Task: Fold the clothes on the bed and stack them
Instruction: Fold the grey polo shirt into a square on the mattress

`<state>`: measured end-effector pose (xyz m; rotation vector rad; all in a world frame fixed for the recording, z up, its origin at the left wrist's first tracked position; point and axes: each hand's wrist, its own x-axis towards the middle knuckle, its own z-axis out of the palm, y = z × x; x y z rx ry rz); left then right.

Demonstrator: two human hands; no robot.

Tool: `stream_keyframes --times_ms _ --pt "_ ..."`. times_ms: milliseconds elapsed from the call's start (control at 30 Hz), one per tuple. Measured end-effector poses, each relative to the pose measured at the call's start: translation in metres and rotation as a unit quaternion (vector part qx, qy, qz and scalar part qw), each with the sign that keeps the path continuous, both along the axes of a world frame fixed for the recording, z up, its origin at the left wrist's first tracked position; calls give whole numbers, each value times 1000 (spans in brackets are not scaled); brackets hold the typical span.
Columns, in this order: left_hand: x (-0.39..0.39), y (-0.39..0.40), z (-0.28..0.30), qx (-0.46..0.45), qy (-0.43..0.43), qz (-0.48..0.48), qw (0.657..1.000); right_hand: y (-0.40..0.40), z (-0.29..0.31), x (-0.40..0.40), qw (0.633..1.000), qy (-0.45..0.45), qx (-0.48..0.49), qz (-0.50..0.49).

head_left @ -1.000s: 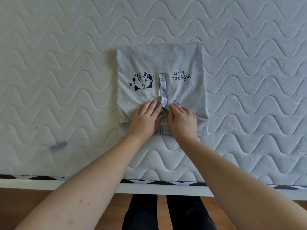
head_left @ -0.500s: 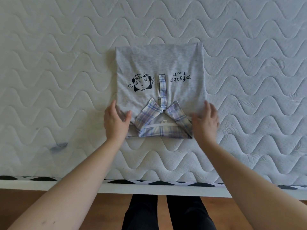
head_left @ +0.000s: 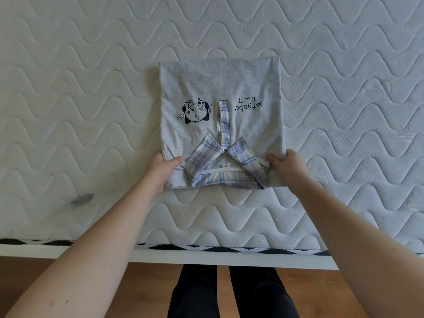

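A grey shirt (head_left: 220, 86), folded into a rectangle, lies on the white quilted mattress (head_left: 91, 88). It has a plaid collar (head_left: 227, 177) and placket, a black cartoon print on the left and black lettering on the right. The collar end points toward me. My left hand (head_left: 161, 172) grips the shirt's near left corner, thumb on top and fingers under the edge. My right hand (head_left: 285, 169) grips the near right corner the same way. Only this one garment is in view.
The mattress near edge carries a black-and-white zigzag trim (head_left: 206, 247) above a white bed frame. A dark smudge (head_left: 82, 198) marks the mattress at the left. Below the frame are a wooden floor (head_left: 27, 283) and my dark-trousered legs (head_left: 229, 292).
My hands left the collar at the middle and moved apart to the shirt's near corners. They then closed on those corners, thumbs on top. The collar now lies spread flat.
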<state>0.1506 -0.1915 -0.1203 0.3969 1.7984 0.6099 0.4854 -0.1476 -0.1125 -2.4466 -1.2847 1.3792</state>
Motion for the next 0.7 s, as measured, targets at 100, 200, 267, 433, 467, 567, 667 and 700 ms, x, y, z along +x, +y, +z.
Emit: stream_keyframes --times_ms 100,200,267,433,467,567,667,700 --pt "-2 -6 1 6 25 -21 999 -15 -1 0 1000 -21 18 -4" --pt "-4 -11 2 22 76 -26 997 -26 -2 -4 999 -26 23 -7" --pt "-5 -12 4 25 115 -34 992 -30 -1 -7 999 -20 21 -17" --pt "-17 -8 6 38 154 -79 984 -51 4 -20 999 10 2 -45" --pt "-22 -6 7 43 169 -94 980 -60 5 -26 998 22 -3 -54" --pt "-43 5 11 66 234 -142 960 -92 7 -52 993 71 -31 -91" --pt "-63 10 10 79 267 -134 951 -111 9 -78 979 127 -98 -122" --pt "-65 9 9 79 251 -116 958 -112 11 -82 973 145 -114 -142"
